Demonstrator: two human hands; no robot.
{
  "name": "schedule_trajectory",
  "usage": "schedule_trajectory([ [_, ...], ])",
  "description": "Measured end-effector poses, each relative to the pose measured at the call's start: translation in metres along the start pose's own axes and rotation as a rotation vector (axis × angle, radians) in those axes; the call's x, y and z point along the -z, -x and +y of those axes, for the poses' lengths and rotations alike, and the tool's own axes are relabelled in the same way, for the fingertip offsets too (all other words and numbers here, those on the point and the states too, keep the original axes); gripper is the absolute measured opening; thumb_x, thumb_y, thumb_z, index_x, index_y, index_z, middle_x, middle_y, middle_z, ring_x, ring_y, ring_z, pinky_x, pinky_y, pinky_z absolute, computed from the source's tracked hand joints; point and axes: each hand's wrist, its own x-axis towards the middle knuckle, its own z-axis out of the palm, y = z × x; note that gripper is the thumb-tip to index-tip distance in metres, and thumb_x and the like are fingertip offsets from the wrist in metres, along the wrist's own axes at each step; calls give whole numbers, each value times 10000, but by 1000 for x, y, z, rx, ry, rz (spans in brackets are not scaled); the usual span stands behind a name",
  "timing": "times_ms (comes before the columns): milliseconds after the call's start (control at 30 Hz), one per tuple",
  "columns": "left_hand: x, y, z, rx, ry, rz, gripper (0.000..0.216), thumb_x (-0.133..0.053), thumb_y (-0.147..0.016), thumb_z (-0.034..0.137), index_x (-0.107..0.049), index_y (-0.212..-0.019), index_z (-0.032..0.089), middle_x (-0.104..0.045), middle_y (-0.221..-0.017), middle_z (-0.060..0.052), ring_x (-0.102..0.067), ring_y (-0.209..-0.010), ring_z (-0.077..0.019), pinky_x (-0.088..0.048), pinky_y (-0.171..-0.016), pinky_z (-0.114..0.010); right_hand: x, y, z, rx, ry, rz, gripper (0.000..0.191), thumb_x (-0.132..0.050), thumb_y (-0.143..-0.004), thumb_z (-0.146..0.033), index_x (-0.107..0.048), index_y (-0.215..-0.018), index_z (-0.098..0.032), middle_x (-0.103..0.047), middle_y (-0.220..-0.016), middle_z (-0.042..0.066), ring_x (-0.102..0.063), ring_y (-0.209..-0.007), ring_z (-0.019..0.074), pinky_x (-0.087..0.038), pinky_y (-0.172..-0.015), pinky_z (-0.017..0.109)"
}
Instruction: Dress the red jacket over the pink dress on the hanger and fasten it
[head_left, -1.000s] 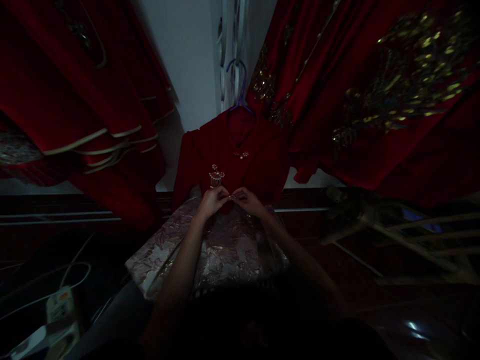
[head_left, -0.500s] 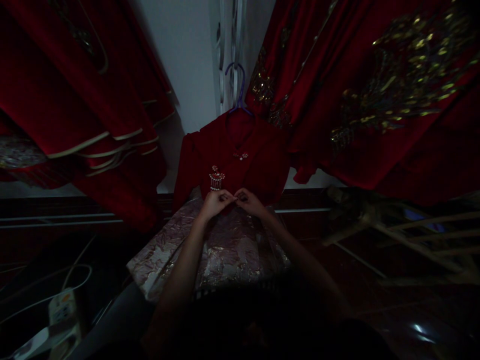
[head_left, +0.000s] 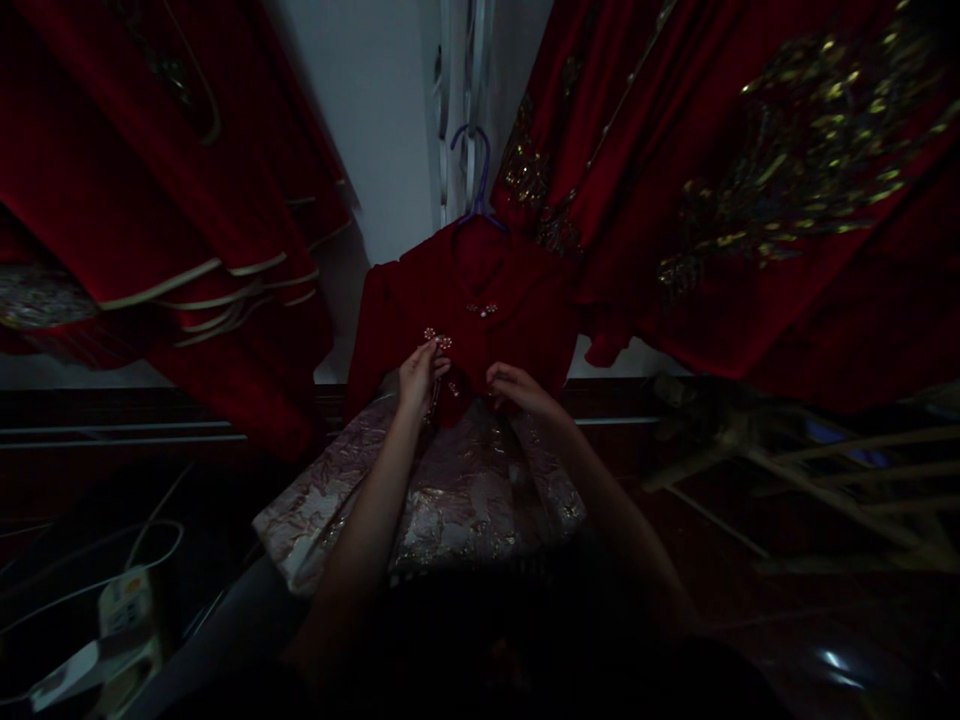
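Note:
A small red jacket over a pale pink brocade skirt hangs from a purple hanger. My left hand is closed in a pinch on a beaded tassel ornament at the jacket's left front; its tassels are mostly hidden by the fingers. A small beaded flower shows just right of that hand. My right hand is beside the jacket's lower front, fingers loosely bent and apart, with nothing visible in them. Another beaded ornament sits below the neckline.
Red garments with pale trim hang at left. More red cloth with gold sequins hangs at right. A wooden rack or chair lies at lower right. A power strip with cables is at lower left. The scene is dark.
My hands were pinched together at the jacket's lower middle. They have parted: the left moved up and left onto the tassel ornament, the right moved away to the right and opened.

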Motion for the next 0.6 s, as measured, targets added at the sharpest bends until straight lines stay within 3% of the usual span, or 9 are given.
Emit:
schedule_trajectory([
  [133, 0, 0, -2, 9, 52, 12, 305, -732, -692, 386, -685, -900, 168, -693, -878, -31, -619, -613, -50, -487, -561, -160, 0, 1, -1, -10, 25, -26, 182, -567, -696, -306, -503, -819, -188, -516, -735, -36, -512, -632, 78, -456, -516, 184],
  [267, -1, -4, -5, -34, -10, 10, 290, -713, -697, 383, -686, -890, 169, -701, -994, -51, -634, -702, -62, -504, -641, -181, 1, 2, -2, 5, 22, -50, 186, -570, -696, -315, -510, -818, -187, -520, -745, -28, -516, -656, 86, -462, -519, 187],
  [367, -3, -6, -6, -90, -91, 90, 262, -717, -675, 348, -676, -841, 150, -711, -935, -55, -640, -749, -81, -512, -708, -204, 0, 2, -1, 17, 27, -51, 174, -568, -701, -303, -519, -823, -190, -519, -752, -27, -513, -658, 85, -465, -516, 184],
  [467, -9, -3, -3, -74, -195, 165, 259, -694, -686, 364, -647, -805, 139, -706, -832, -50, -629, -705, -92, -509, -677, -213, -2, 2, -1, -2, 46, -48, 150, -571, -712, -290, -515, -810, -191, -517, -736, -31, -506, -633, 78, -467, -504, 176],
  [600, -24, -1, 11, 32, -362, -116, 314, -563, -809, 447, -641, -859, 147, -687, -781, -51, -631, -718, -132, -519, -660, -256, 3, 7, -6, -33, 84, -150, 146, -594, -745, -278, -513, -824, -186, -541, -750, -26, -532, -640, 79, -496, -525, 186],
])
